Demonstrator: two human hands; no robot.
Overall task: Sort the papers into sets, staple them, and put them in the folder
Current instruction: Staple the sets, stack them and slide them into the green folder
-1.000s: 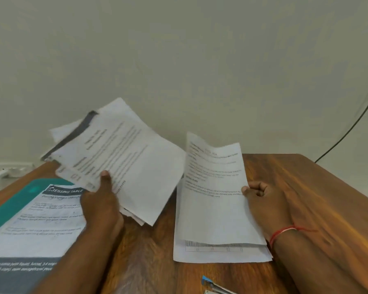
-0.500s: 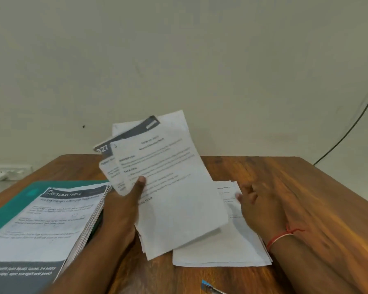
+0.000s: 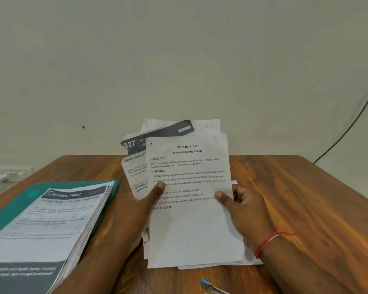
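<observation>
A bundle of white printed papers stands tilted up in front of me over the middle of the table. Its top sheet reads "Screen Cleaning Check" and has a staple at the top left corner. Behind it fans a sheet with a dark header. My left hand grips the bundle's left edge, thumb on the front. My right hand grips its right edge, thumb on the front. More white sheets lie flat under the bundle. A teal folder lies at the left with a thick paper stack on it.
The wooden table ends against a pale wall. A blue-tipped stapler pokes in at the bottom edge. A black cable hangs down the wall at the right. A white plug or adapter lies off the table's far left.
My left hand carried the bundle from the left to the middle and raised it upright. My right hand laid its sheet down on the flat pile and took hold of the bundle's right edge.
</observation>
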